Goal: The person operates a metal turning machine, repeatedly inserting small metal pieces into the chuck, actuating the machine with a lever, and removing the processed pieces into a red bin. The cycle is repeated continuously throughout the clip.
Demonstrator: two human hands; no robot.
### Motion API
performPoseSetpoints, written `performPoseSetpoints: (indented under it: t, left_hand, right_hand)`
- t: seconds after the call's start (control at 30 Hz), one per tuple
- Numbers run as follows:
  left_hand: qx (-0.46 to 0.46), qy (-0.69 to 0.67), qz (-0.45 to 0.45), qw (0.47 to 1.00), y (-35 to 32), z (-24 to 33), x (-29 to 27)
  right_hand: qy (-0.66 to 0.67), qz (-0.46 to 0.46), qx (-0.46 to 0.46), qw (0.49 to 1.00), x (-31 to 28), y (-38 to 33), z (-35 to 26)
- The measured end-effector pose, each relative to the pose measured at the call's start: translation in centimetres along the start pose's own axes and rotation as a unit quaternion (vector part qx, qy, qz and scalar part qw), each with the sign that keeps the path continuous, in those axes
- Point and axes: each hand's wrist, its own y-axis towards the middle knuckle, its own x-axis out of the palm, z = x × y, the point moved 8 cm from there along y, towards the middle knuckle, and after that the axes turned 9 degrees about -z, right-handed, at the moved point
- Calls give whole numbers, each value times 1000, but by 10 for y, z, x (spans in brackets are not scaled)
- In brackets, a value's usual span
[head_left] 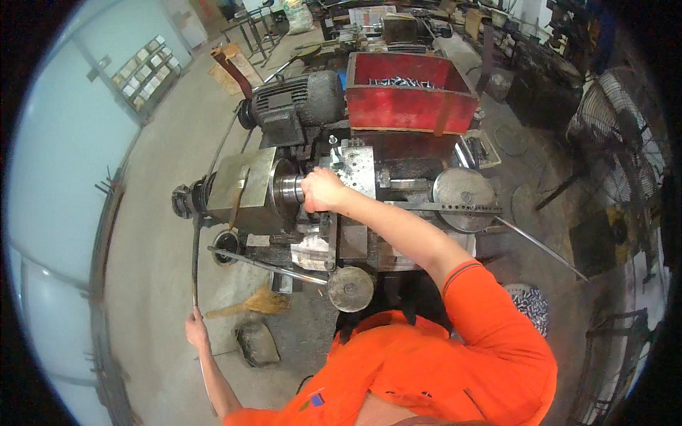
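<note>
My left hand is closed around the lower end of a long dark lever beside the left end of a small lathe. My right hand reaches across the machine. Its fingers are curled against the front of the shiny steel spindle nose, and whatever they pinch is hidden. Left of the spindle is the boxy metal headstock. Just behind my right hand is a drilled steel block with an upright bolt.
A red bin of small metal parts stands behind the lathe, beside an electric motor. Two round discs and a long steel bar jut out nearby. A broom, a pan and a basket of parts rest low down.
</note>
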Motion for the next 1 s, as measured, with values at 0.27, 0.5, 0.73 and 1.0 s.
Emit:
performPoseSetpoints:
  t: [0.27, 0.5, 0.73, 1.0]
  left_hand:
    - [46, 68, 27, 996, -88, 80, 18]
    - [67, 104, 34, 992, -79, 84, 17]
    - [332, 121, 37, 935, -101, 233, 11]
    - [504, -30, -254, 825, -159, 341, 145]
  right_hand:
    - [1, 51, 0, 999, -14, -16, 15]
    - [-64, 73, 179, 979, -129, -64, 115]
    - [18, 276, 18, 961, -140, -108, 105]
    - [311, 253, 93, 911, 48, -290, 104]
